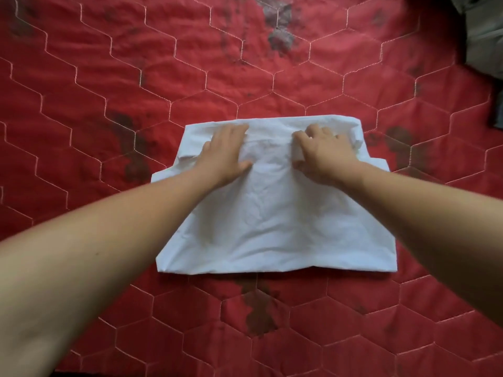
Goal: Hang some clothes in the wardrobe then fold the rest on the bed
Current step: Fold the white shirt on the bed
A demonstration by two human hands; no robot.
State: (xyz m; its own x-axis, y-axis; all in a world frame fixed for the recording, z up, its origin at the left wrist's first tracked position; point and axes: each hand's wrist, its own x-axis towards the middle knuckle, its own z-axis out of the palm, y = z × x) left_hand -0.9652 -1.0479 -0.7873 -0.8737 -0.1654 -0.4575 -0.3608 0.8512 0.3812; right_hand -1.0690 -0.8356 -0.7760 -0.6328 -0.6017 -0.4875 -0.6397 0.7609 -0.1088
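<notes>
Left hand flat on white garment, right hand pinching it, red quilt, grey clothes

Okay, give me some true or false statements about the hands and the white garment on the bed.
1. The left hand and the right hand both rest on the white folded fabric garment. True.
2. The garment lies on a blue striped sheet. False: it lies on a red quilted bedcover with hexagon stitching.
3. The left hand's fingers are straight. True.
4. The garment hangs from a hanger. False: it lies flat.
</notes>
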